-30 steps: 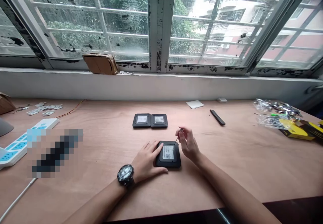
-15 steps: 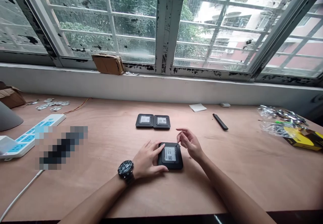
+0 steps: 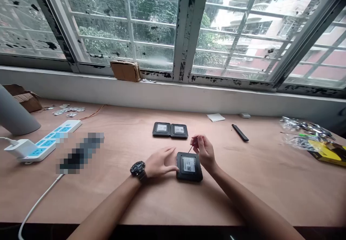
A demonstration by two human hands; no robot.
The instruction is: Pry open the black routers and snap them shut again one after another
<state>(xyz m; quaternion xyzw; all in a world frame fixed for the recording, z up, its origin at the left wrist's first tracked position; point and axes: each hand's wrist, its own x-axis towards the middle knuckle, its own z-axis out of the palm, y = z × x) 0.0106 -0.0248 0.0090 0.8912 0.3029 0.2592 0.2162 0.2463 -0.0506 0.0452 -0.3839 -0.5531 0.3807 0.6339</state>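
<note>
A flat black square box [image 3: 188,175] with rounded corners lies on the table, a white printed label on its upper face. My left hand [image 3: 159,163], wearing a dark watch [image 3: 138,170] at the wrist, is beside it with fingers extended and apart; the thumb tip is at the box's left edge. My right hand [image 3: 204,151] is closed around a thin screwdriver [image 3: 190,149], its handle mostly hidden by the fingers. The slim shaft points down at the box's far edge; whether the tip touches cannot be made out.
Two similar labelled black boxes [image 3: 161,129] lie side by side farther back. A black strip [image 3: 240,132] and white paper [image 3: 215,117] lie right of them. A power strip [image 3: 51,142] with a plugged-in charger is left; plastic bags [image 3: 302,142] and a yellow-black box [image 3: 328,153] are right.
My left hand has drawn its fingers off the box's top to its left side. My right hand has turned, its fingers closing around the screwdriver near the box's far edge. The camera view has shifted.
</note>
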